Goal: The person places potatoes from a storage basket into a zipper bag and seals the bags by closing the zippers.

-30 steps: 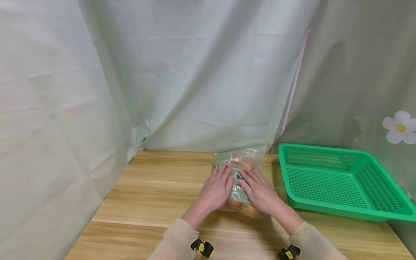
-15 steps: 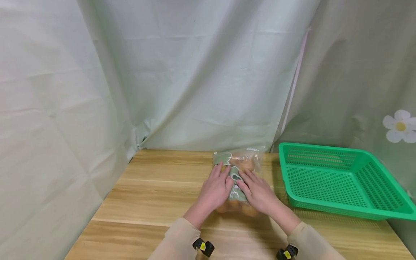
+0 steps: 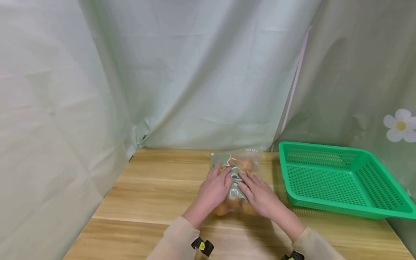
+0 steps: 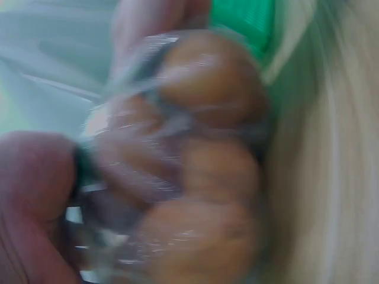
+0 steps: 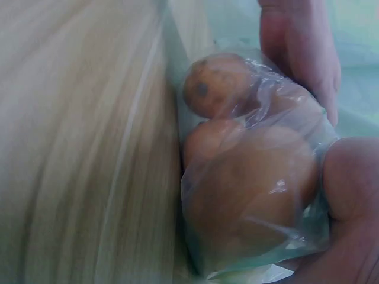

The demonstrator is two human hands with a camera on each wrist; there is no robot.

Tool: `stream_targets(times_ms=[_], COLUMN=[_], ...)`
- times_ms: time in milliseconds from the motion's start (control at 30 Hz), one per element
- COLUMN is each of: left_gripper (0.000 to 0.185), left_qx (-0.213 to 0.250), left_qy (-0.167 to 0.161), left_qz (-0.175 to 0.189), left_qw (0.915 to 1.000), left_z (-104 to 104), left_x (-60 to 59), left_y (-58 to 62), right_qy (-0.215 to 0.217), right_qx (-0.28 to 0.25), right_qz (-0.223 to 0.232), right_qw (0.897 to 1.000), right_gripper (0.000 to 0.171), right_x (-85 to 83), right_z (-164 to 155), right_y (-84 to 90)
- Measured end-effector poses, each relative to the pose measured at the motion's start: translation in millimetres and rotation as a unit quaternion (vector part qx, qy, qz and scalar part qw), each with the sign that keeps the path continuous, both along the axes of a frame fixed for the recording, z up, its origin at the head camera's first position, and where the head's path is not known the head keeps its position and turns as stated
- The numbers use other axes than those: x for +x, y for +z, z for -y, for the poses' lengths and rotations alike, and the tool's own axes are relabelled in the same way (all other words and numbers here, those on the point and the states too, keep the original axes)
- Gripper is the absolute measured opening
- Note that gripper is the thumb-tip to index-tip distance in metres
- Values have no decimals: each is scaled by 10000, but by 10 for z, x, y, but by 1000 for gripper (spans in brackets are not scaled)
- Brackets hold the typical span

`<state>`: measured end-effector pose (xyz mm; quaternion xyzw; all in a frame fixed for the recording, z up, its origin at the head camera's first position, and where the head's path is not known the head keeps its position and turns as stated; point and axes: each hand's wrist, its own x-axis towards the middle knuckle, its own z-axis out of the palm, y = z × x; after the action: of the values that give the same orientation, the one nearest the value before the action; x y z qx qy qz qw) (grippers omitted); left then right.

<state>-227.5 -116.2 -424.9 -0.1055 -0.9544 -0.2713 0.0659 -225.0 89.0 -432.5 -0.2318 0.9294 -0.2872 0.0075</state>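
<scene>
A clear plastic bag with a green-and-white printed panel lies flat on the wooden table. Through its film show several round, orange-brown, fruit-like pieces, one with a dark spot. My left hand rests on the bag's left side, fingers extended forward over the print. On the right side my right hand presses down the same way, its thumb lying across the panel. The wrist views show the bag's near end bulging between the hands; the left wrist view is blurred.
A green perforated plastic basket stands on the table to the right of the bag. Pale fabric curtains hang behind and along the sides, with a flower print on the right one.
The bag's near end has swung slightly left under my hands, and its contents have shifted and spread a little. Both hands have stayed on it with only small movements.
</scene>
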Motion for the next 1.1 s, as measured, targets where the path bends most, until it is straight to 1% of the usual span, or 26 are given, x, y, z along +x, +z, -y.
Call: stream_targets(times_ms=[67,100,167,200,233,300,333,400,467,533,567,600,633,667,733,800,867,933,967,1033,1100], left_gripper=[50,50,50,51,51,51,51,48,41,38,38,40,43,46,52,57,61,62,61,58,52], left_qx=[109,201,397,442,447,414,384,311,260,249,239,249,269,307,407,511,465,415,386,344,304], left_qy=[56,23,-175,-269,-366,-519,-521,-311,61,446,534,502,372,181,-250,-609,-828,-894,-841,-595,-203], left_qz=[-159,-164,-23,118,238,344,275,-80,-627,-1080,-1194,-1216,-1135,-956,-469,-18,258,239,169,-121,-619], left_qw=[9998,9997,9991,9986,9980,9972,9975,9990,9977,9928,9911,9910,9925,9948,9978,9968,9952,9948,9956,9976,9974], left_z=[-11,-10,8,17,25,30,25,6,-16,-33,-34,-33,-30,-21,7,39,63,58,46,10,-32], left_x=[-39,-31,19,55,87,122,116,55,-47,-147,-179,-190,-184,-162,-81,12,74,88,76,22,-56], left_y=[-19,-27,-27,-22,-15,-6,-2,-11,-35,-60,-69,-74,-71,-65,-49,-28,-12,-7,-10,-38,-78], right_qy=[-21,-7,119,196,283,414,432,389,310,217,183,162,164,189,277,437,542,574,555,477,421], right_qx=[13,40,93,117,130,118,64,-89,-231,-327,-322,-275,-213,-137,28,141,169,134,90,-19,-132], right_qz=[-19,-31,8,66,145,316,375,360,181,-71,-189,-290,-324,-334,-268,-83,123,170,155,11,-261], right_qw=[10000,10000,9999,9997,9994,9986,9983,9986,9991,9992,9991,9991,9991,9992,9993,9989,9983,9981,9983,9989,9987], right_gripper=[60,60,60,60,60,60,60,60,59,57,56,55,55,54,54,56,58,57,57,55,52], right_x=[-33,-41,-39,-27,-12,26,42,54,42,14,2,-8,-15,-14,1,30,57,66,65,41,3], right_z=[-3,-7,-18,-31,-50,-91,-108,-129,-128,-112,-105,-103,-107,-115,-141,-183,-226,-261,-274,-282,-269], right_y=[-1,-2,-13,-15,-16,-7,3,21,40,52,52,45,42,36,21,6,2,9,16,26,37])
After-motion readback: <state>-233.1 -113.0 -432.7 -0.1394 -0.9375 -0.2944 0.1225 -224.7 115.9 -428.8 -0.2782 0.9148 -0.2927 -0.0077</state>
